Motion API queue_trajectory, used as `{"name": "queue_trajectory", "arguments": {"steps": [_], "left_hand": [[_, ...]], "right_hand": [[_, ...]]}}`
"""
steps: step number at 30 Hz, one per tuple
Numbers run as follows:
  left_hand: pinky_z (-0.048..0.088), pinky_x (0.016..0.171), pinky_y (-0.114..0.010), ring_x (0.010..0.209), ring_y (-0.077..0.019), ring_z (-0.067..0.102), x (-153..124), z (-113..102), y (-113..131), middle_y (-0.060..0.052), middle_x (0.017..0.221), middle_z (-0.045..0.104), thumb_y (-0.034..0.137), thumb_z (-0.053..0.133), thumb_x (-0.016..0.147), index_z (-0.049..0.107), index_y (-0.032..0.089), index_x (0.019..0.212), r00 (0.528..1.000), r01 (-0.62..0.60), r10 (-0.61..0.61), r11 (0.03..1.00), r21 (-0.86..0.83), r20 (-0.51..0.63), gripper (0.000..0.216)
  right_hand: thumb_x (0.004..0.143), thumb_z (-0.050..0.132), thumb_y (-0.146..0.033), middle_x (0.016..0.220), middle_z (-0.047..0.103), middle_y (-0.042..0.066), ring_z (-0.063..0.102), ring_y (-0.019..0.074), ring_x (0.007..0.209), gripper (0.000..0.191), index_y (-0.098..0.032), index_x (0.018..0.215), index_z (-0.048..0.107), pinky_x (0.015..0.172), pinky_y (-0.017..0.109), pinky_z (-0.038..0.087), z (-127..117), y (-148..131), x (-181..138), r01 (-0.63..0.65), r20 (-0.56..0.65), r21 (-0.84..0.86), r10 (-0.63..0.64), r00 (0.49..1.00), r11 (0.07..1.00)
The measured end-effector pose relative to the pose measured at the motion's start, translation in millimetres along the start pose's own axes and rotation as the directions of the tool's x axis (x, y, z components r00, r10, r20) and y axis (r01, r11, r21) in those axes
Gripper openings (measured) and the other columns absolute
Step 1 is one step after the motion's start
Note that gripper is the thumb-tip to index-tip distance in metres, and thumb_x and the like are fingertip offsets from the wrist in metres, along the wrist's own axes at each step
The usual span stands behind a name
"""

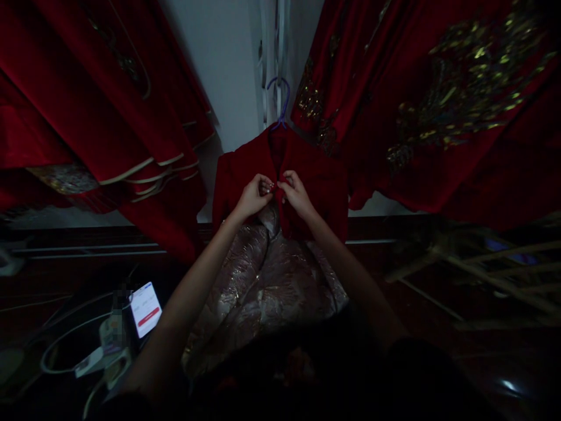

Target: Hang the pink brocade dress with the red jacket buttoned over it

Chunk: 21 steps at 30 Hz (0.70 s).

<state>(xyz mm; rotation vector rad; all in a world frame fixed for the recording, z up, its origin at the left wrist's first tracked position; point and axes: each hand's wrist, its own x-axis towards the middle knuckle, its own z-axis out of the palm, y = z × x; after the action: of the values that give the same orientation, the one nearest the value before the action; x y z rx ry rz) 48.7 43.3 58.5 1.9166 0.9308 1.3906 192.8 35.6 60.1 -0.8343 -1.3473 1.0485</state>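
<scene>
Together, the left hand (pixel 256 196) and right hand (pixel 297 195), nearly closed, pinch one red cloth jacket (pixel 322 178) on one purple hooked hanger (pixel 286 108).

The bare left forearm (pixel 199 272) slanted in from between seven and eight o'clock, the bare right forearm (pixel 350 269) from between four and five. The left hand (pixel 255 196) pointed toward two, the right hand (pixel 298 195) toward ten, each curled in a pinch.

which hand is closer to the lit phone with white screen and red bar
Left. The left hand is at the front opening of the hanging red cloth jacket, above and right of the phone in the picture; the right hand, at that opening, is farther right.
</scene>
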Motion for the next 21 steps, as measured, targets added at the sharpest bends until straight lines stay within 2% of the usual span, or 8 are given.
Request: {"name": "queue_trajectory", "arguments": {"steps": [5,8,10,13,16,21], "left_hand": [[0.05,0.083,-0.027,0.085,-0.0126,0.064,-9.5,5.1,-10.2,-0.005,0.093,0.067,0.007,0.057,0.07,0.06,0.015,0.094,0.988,0.003,-0.009,0.999,-0.039,-0.153,0.024],[0.05,0.083,-0.027,0.085,-0.0139,0.065,-8.5,7.3,-13.6,-0.004,0.09,0.07,0.016,0.064,0.073,0.064,0.015,0.089,0.954,0.012,-0.015,1.0,-0.012,-0.298,0.016],[0.05,0.08,-0.026,0.081,-0.0138,0.065,-7.0,10.4,-16.1,-0.003,0.085,0.07,0.02,0.066,0.072,0.065,0.016,0.085,0.935,0.03,-0.02,0.999,0.022,-0.355,0.013],[0.05,0.078,-0.025,0.078,-0.0134,0.065,-7.2,16.8,-17.9,-0.002,0.084,0.071,0.022,0.066,0.074,0.067,0.017,0.085,0.937,0.048,-0.025,0.997,0.055,-0.349,0.012],[0.051,0.078,-0.024,0.08,-0.0132,0.066,-11.6,20.1,-14.2,-0.002,0.086,0.071,0.022,0.064,0.076,0.066,0.017,0.086,0.958,0.038,-0.015,0.997,0.074,-0.288,0.011],[0.051,0.081,-0.025,0.085,-0.0145,0.067,-16.5,12.3,-1.0,-0.002,0.091,0.072,0.021,0.06,0.081,0.067,0.02,0.092,0.985,-0.009,0.057,0.959,0.285,-0.16,0.013]], "right_hand": [[0.073,0.065,-0.046,0.092,0.052,-0.002,0.054,0.0083,0.068,0.038,-0.026,0.099,0.046,0.047,0.017,0.047,1.1,8.4,-5.6,0.077,0.06,0.052,-0.08,0.995,0.996],[0.073,0.067,-0.045,0.1,0.056,0.001,0.058,0.0115,0.081,0.039,-0.025,0.102,0.051,0.059,0.021,0.055,0.8,15.0,-10.0,0.09,0.064,0.071,-0.095,0.993,0.993],[0.073,0.069,-0.042,0.101,0.058,0.002,0.059,0.0123,0.084,0.036,-0.024,0.1,0.054,0.063,0.024,0.057,-1.2,19.8,-11.7,0.108,0.027,0.08,-0.11,0.994,0.991],[0.073,0.07,-0.041,0.096,0.062,0.002,0.062,0.0132,0.084,0.033,-0.022,0.097,0.057,0.065,0.025,0.058,-6.3,24.8,-11.2,0.137,-0.05,0.09,-0.133,0.99,0.986],[0.073,0.07,-0.04,0.092,0.066,0.003,0.065,0.014,0.082,0.031,-0.021,0.095,0.061,0.067,0.026,0.058,-11.5,26.4,-9.6,0.14,-0.091,0.068,-0.134,0.987,0.988],[0.074,0.069,-0.042,0.095,0.07,0.004,0.067,0.0143,0.08,0.03,-0.021,0.095,0.064,0.07,0.028,0.058,-14.9,25.8,-9.9,0.16,-0.106,0.0,-0.159,0.981,0.987]]}}
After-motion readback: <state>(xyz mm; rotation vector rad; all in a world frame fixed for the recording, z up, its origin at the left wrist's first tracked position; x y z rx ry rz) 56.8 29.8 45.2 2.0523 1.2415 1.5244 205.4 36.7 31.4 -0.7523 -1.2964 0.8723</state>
